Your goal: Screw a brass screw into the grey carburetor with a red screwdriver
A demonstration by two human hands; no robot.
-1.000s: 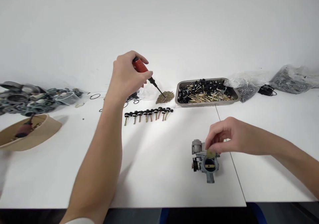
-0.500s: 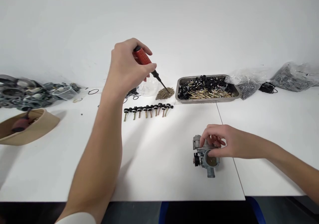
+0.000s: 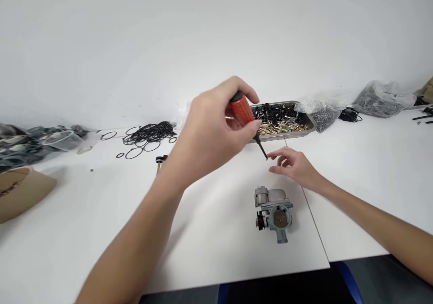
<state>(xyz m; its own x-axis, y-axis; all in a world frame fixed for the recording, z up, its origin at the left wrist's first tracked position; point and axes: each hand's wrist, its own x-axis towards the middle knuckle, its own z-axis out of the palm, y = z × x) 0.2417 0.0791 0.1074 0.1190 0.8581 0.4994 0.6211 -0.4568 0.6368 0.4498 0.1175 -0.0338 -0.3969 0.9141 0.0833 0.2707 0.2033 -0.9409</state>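
Observation:
My left hand (image 3: 211, 135) is wrapped round the red-and-black handle of a screwdriver (image 3: 242, 111). Its dark shaft slants down to the right, and whatever sits on the tip is too small to make out. Close to that tip, my right hand (image 3: 294, 166) hovers with thumb and fingers apart; whether a fingertip touches it I cannot tell. Below both hands, a grey metal carburetor (image 3: 274, 200) stands on the white table (image 3: 216, 232), its round bore facing me and a black-and-metal fitting on its left side.
A metal tray (image 3: 313, 126) of black and brass parts is at the back, partly behind my left hand. Black rubber rings (image 3: 149, 135) lie left of it. Plastic bags (image 3: 384, 99) stand back right. A tan bowl (image 3: 32, 191) and grey castings (image 3: 20, 146) are at left.
My left hand has carried the screwdriver from the pile of small brass parts rightwards and nearer. My right hand has let go of the carburetor and risen to the screwdriver's tip.

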